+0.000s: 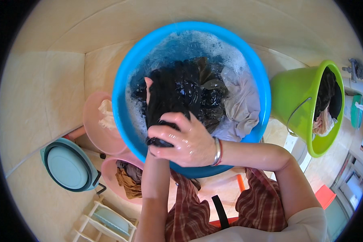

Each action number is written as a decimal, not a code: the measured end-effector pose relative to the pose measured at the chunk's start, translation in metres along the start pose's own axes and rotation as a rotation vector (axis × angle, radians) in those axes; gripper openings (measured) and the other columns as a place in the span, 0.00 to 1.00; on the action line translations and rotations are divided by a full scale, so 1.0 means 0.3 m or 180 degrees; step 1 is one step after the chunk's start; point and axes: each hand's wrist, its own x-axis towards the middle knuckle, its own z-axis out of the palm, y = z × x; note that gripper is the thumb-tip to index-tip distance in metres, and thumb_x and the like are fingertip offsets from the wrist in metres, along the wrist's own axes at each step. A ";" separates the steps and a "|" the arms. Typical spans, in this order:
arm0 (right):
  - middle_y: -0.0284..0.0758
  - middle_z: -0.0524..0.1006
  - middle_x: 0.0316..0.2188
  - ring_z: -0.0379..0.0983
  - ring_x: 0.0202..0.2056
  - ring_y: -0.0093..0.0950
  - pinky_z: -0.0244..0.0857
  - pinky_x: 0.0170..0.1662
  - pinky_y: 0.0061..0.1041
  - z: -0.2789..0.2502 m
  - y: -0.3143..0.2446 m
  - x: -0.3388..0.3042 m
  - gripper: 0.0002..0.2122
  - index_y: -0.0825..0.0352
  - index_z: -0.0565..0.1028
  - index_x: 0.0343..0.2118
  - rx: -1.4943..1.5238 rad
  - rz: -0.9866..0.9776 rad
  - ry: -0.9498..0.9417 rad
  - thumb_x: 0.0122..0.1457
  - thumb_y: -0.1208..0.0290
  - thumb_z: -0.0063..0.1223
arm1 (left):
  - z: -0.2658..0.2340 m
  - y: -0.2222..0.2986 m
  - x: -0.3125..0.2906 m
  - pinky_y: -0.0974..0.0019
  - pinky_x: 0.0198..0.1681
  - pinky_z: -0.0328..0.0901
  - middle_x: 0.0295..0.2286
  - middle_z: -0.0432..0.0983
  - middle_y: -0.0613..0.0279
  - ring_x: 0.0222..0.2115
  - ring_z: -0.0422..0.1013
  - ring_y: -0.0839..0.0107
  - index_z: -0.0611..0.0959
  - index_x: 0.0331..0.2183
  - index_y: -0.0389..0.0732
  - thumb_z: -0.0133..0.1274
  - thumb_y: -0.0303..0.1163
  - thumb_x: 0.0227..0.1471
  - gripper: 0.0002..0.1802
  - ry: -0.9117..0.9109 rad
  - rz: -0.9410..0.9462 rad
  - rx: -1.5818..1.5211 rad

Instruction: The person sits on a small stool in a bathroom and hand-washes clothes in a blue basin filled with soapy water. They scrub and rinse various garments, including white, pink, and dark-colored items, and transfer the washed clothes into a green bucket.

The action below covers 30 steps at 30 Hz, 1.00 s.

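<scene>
A: Grip status?
B: The right hand (182, 139) grasps the black cloth (165, 94), left of centre in the tub (119, 94); that cloth mostly hides the left hand (148, 86), whose grip cannot be determined.
A: Possible fault?
B: Suds (232, 50) may cause slipping; a dropped cloth could splash over the rim.

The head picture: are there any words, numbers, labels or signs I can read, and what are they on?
There are none to read.
The big blue tub, the wet black cloth and the green bucket show no writing.
The green thing at the right edge is too small to tell.
</scene>
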 end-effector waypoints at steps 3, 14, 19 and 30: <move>0.25 0.71 0.42 0.65 0.44 0.33 0.63 0.38 0.38 0.059 0.000 -0.017 0.11 0.49 0.77 0.29 -0.0275 0.0035 0.0148 0.38 0.63 0.59 | 0.006 -0.010 -0.071 0.56 0.55 0.63 0.50 0.72 0.55 0.49 0.69 0.60 0.71 0.55 0.39 0.43 0.56 0.60 0.33 0.0084 0.0237 0.0037; 0.29 0.71 0.29 0.70 0.28 0.29 0.64 0.22 0.26 0.046 0.181 0.138 0.09 0.55 0.75 0.21 -0.0049 0.0083 0.0673 0.39 0.63 0.65 | -0.144 -0.035 0.009 0.56 0.56 0.63 0.50 0.72 0.56 0.49 0.69 0.60 0.70 0.56 0.39 0.43 0.45 0.61 0.27 0.0531 0.0776 0.0147; 0.32 0.73 0.25 0.74 0.27 0.34 0.69 0.25 0.32 0.062 0.434 0.095 0.06 0.58 0.77 0.21 -0.0631 0.0810 0.0904 0.45 0.65 0.62 | -0.126 -0.038 -0.019 0.57 0.57 0.63 0.50 0.72 0.57 0.50 0.70 0.61 0.70 0.56 0.40 0.41 0.41 0.63 0.25 0.0711 0.0831 0.0548; 0.34 0.70 0.45 0.65 0.48 0.39 0.64 0.41 0.47 0.022 0.567 -0.164 0.21 0.52 0.76 0.45 -0.2010 0.1484 -0.0655 0.50 0.49 0.60 | -0.120 0.004 -0.002 0.45 0.52 0.58 0.58 0.61 0.64 0.57 0.61 0.63 0.57 0.63 0.55 0.53 0.48 0.59 0.36 0.1704 0.0788 0.2381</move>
